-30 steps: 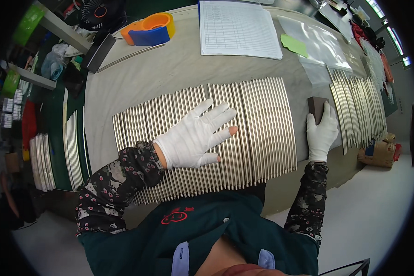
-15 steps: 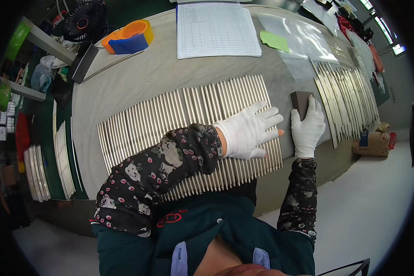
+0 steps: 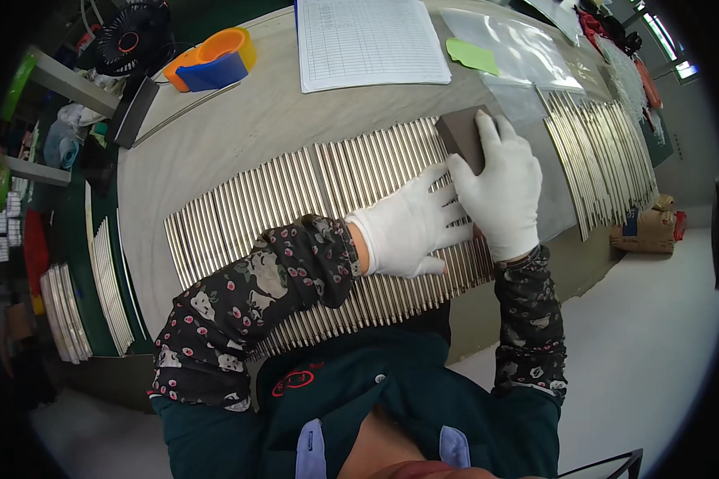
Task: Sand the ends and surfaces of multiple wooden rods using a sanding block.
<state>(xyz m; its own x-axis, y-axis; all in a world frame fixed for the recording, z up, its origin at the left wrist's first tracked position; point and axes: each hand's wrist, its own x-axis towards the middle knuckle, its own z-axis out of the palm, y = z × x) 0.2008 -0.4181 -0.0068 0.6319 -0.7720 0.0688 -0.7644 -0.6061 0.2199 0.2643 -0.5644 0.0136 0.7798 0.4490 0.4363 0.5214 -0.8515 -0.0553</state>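
Rod row [image 3: 287, 188] on tbl [image 3: 145, 180], block [image 3: 460, 134] at R end; papers [image 3: 371, 44] behind ctr; more rods [image 3: 603, 156] R.

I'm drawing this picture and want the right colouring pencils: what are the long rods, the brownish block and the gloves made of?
The rods look like smooth, polished metal: silvery with bright streaks. The block is matte, maybe foam or an abrasive sponge; I can't tell. The white gloves look like thin, dull fabric, perhaps cotton, since they wrinkle softly.
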